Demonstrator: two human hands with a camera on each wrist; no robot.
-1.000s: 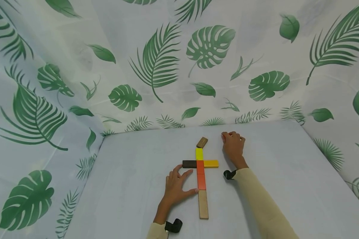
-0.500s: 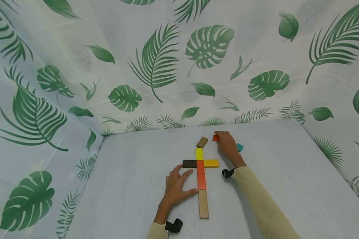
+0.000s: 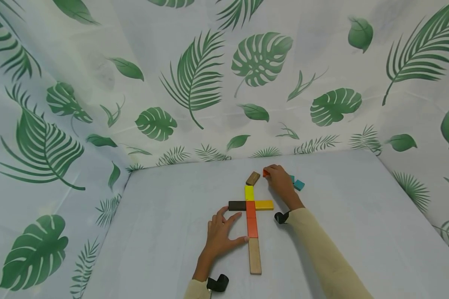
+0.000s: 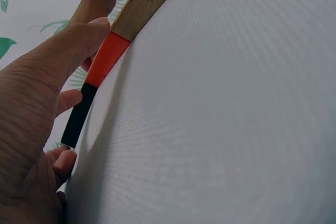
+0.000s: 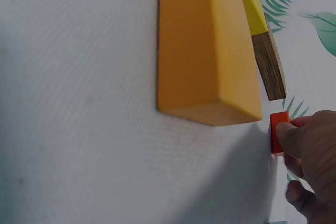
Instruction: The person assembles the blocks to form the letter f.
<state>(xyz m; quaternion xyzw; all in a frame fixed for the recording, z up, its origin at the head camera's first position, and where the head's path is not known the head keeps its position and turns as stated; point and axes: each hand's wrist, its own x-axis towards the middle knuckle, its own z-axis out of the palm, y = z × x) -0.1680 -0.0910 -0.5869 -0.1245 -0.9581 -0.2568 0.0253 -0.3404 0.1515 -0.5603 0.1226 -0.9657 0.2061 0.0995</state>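
My right hand (image 3: 280, 181) pinches a small orange-red block (image 5: 279, 132) between thumb and fingers, close to the tilted brown block (image 3: 252, 178). That brown block meets the bright yellow block (image 3: 249, 193) at a corner. Below it, two red-orange blocks (image 3: 251, 218) run down to a light wooden plank (image 3: 255, 256). A black block (image 3: 237, 205) sticks out left and an orange-yellow block (image 3: 264, 205) right, forming a cross. My left hand (image 3: 220, 236) rests with spread fingers beside it, a finger at the black block's outer end and the thumb by the plank's top.
Two teal blocks (image 3: 299, 185) lie just right of my right hand, one partly hidden behind it. The white table (image 3: 164, 232) is bordered by leaf-printed cloth walls (image 3: 209, 83) at the back and both sides.
My right hand has moved left with the orange-red block, toward the brown block. The teal blocks behind it have come into view. My left hand stays in place.
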